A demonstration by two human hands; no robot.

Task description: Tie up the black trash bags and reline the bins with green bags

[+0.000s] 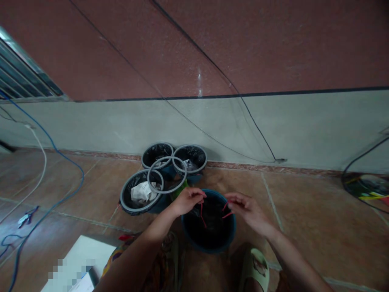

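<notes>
Drawstrings (pixel 202 213) of red, thin and bright, hang inside the blue bin (pixel 209 239), which stands on the tiled floor (pixel 304 227) between the person's feet. A black liner (pixel 209 227) fills the bin. The left hand (pixel 188 200) is over the bin's left rim with its fingers (pixel 199 196) pinched together on the top of one red strand, which drops down into the liner. The right hand (pixel 246 209) is over the right rim, its fingers (pixel 231 199) curled and closed on what looks like a second red strand, though the dim light makes that grip hard to read. Two hands, then, and two or perhaps three red strands showing between them.

Just beyond the left hand, against the wall, stand three more bins (pixel 140 198), each with a grey rim and a black liner; the nearest holds crumpled white paper (pixel 142 192). One loose grey ring (pixel 167 174) lies on top, resting across all three rims. One pale green sandal (pixel 257 267) shows at the lower edge, on the right foot. On the floor to the left lie one blue cable (pixel 70 190) and one white cable (pixel 42 170).
</notes>
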